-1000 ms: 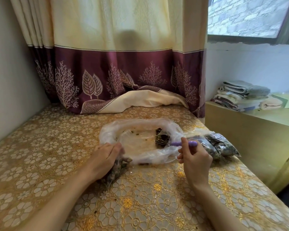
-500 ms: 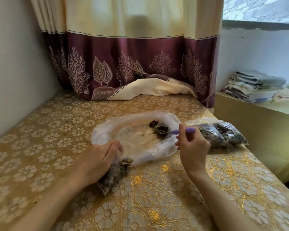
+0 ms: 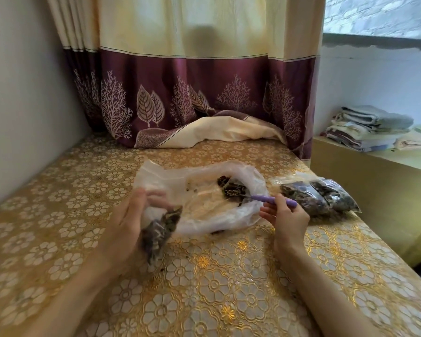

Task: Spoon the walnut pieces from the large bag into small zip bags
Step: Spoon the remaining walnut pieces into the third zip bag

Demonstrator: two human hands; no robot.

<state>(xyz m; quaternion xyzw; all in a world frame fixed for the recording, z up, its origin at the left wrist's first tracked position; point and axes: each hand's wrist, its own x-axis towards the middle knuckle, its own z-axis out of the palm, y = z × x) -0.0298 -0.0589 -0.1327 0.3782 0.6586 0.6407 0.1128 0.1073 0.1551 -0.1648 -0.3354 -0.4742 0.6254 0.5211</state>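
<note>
The large clear bag [image 3: 199, 173] lies open on the gold flowered tablecloth, with a small dark heap of walnut pieces [image 3: 230, 187] at its right side. My right hand [image 3: 286, 218] pinches a purple-handled spoon [image 3: 274, 200]; its bowl lies in the walnut heap. My left hand [image 3: 129, 222] grips a small zip bag [image 3: 159, 233] partly filled with walnut pieces, lifted and tilted at the large bag's near left edge. The hand and bag are blurred.
Two filled small zip bags [image 3: 319, 194] lie to the right of the large bag, near the table's right edge. A curtain [image 3: 204, 93] hangs behind and spills onto the table. Folded towels [image 3: 370, 127] sit on a ledge at the right. A wall runs along the left.
My left hand has raised the small zip bag off the table toward the large bag's rim. The spoon stays in the walnut heap. The camera has moved closer.
</note>
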